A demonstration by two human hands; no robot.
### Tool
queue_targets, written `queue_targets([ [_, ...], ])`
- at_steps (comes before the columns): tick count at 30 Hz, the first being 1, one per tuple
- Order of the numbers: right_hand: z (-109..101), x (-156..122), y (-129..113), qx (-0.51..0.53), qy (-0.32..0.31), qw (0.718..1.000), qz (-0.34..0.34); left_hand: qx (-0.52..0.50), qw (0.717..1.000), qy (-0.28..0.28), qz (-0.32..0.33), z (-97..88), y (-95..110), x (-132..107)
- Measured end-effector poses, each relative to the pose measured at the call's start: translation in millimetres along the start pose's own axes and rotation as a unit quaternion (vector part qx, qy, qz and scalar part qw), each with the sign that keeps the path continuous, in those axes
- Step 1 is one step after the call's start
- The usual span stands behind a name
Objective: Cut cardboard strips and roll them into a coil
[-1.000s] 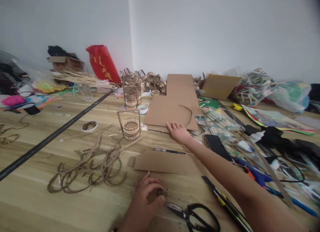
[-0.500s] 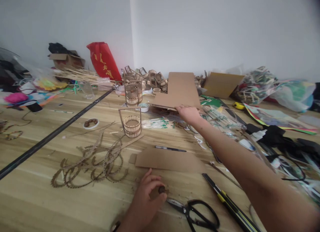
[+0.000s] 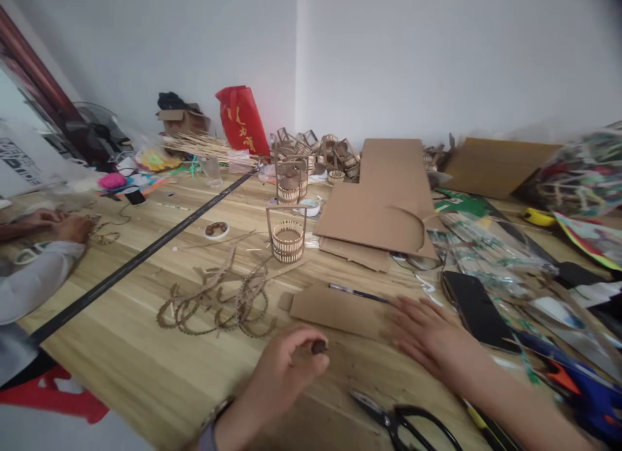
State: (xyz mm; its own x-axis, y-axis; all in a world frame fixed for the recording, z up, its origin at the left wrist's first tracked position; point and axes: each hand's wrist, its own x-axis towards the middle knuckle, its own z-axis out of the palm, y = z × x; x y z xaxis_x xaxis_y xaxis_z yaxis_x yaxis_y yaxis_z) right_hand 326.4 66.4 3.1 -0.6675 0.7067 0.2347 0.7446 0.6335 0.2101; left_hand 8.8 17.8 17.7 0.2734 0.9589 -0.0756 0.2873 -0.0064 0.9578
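My left hand [image 3: 284, 373] is curled near the table's front edge, pinching a small dark round piece [image 3: 318, 346] between thumb and fingers. My right hand [image 3: 430, 334] lies flat with fingers spread on the wooden table, its fingertips touching the right end of a flat cardboard strip [image 3: 335, 306]. A black pen [image 3: 357, 293] lies along the strip's far edge. Black scissors [image 3: 405, 422] lie close in front of both hands.
A large cardboard sheet [image 3: 383, 205] lies beyond, beside a small wooden stick basket [image 3: 286, 234]. Cut cardboard curls [image 3: 218, 302] lie left. A phone [image 3: 473, 302] and bagged sticks sit right. Another person's hands [image 3: 53, 224] work far left. A black bar [image 3: 146, 250] crosses the table.
My right hand let go of the large cardboard sheet, which lies flat again, and came back to rest by the strip. The view swung left, showing another person.
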Motion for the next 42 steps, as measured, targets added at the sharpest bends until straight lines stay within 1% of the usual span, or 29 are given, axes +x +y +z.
queue_targets([
  [2, -6.8, -33.4, -23.3, -0.002, 0.072, 0.997, -0.010, 0.020, 1.000, 0.010, -0.011, -7.9, 0.4, 1.4],
  [3, -10.2, -47.9, -37.2, 0.000, 0.088, 0.996, -0.007, 0.024, 0.999, 0.008, -0.022, -8.0, -0.4, 1.9],
  [4, -12.8, -60.2, -52.3, 0.005, 0.088, 0.996, -0.005, 0.023, 0.999, -0.003, -0.036, -5.4, -1.2, 1.8],
  [5, -13.8, -70.1, -68.2, 0.012, 0.074, 0.997, 0.001, 0.020, 0.998, -0.023, -0.050, -0.5, -1.5, 1.2],
  [7, -9.0, -82.7, -99.1, 0.025, 0.025, 0.999, 0.024, 0.009, 0.993, -0.092, -0.071, 14.1, 0.5, -2.4],
  [8, -2.9, -85.7, -112.8, 0.028, 0.023, 0.999, 0.038, 0.010, 0.988, -0.137, -0.071, 22.3, 3.0, -5.0],
  [9, 5.1, -87.0, -124.6, 0.032, 0.028, 0.998, 0.044, 0.012, 0.981, -0.182, -0.064, 30.0, 6.2, -7.8],
  [10, 14.1, -86.8, -134.3, 0.035, 0.027, 0.997, 0.069, 0.016, 0.974, -0.218, -0.049, 37.0, 9.6, -10.5],
  [12, 30.8, -82.2, -147.5, 0.061, 0.012, 0.990, 0.128, 0.027, 0.964, -0.263, -0.016, 47.5, 15.0, -14.3],
  [14, 40.3, -72.4, -153.9, 0.119, -0.004, 0.974, 0.195, 0.039, 0.962, -0.272, 0.002, 53.0, 16.2, -15.1],
  [16, 40.2, -59.0, -155.5, 0.206, -0.006, 0.944, 0.259, 0.047, 0.963, -0.266, 0.000, 54.2, 12.9, -13.2],
  [17, 37.2, -51.7, -154.9, 0.258, 0.007, 0.925, 0.279, 0.048, 0.964, -0.262, -0.003, 53.5, 10.0, -11.8],
  [19, 28.2, -37.9, -152.2, 0.368, 0.063, 0.880, 0.293, 0.048, 0.966, -0.252, -0.004, 50.5, 3.5, -8.4],
  [21, 19.2, -27.8, -148.5, 0.453, 0.131, 0.834, 0.286, 0.052, 0.969, -0.243, 0.003, 47.1, -3.0, -5.1],
  [22, 15.6, -24.7, -146.7, 0.476, 0.157, 0.817, 0.284, 0.054, 0.970, -0.237, 0.007, 45.8, -6.2, -3.5],
  [23, 12.8, -22.9, -145.4, 0.487, 0.174, 0.807, 0.284, 0.054, 0.972, -0.230, 0.009, 45.0, -9.5, -1.7],
  [25, 9.5, -22.6, -144.1, 0.481, 0.186, 0.806, 0.289, 0.049, 0.975, -0.217, 0.010, 45.0, -16.8, 1.9],
  [30, 8.1, -28.0, -148.8, 0.427, 0.179, 0.827, 0.318, 0.017, 0.981, -0.195, 0.015, 52.5, -35.0, 8.0],
  [32, 6.6, -30.2, -145.1, 0.397, 0.168, 0.840, 0.330, 0.012, 0.982, -0.188, 0.008, 54.2, -39.1, 7.9],
  [33, 5.2, -31.8, -138.9, 0.379, 0.160, 0.847, 0.336, 0.012, 0.982, -0.187, 0.003, 54.1, -40.1, 7.4],
  [35, 1.2, -36.6, -115.4, 0.333, 0.141, 0.863, 0.354, 0.015, 0.982, -0.186, -0.008, 52.7, -41.0, 6.1],
  [36, -1.2, -39.8, -98.1, 0.304, 0.129, 0.869, 0.368, 0.017, 0.982, -0.186, -0.012, 51.8, -41.2, 5.4],
  [38, -5.8, -46.6, -56.1, 0.241, 0.099, 0.876, 0.406, 0.017, 0.981, -0.191, -0.017, 50.5, -42.4, 4.1],
  [40, -9.0, -50.7, -12.3, 0.178, 0.060, 0.873, 0.451, 0.011, 0.981, -0.193, -0.018, 50.8, -45.2, 3.0],
  [42, -9.1, -47.7, 25.0, 0.133, 0.016, 0.873, 0.470, 0.008, 0.982, -0.189, -0.015, 52.4, -48.9, 2.3],
])
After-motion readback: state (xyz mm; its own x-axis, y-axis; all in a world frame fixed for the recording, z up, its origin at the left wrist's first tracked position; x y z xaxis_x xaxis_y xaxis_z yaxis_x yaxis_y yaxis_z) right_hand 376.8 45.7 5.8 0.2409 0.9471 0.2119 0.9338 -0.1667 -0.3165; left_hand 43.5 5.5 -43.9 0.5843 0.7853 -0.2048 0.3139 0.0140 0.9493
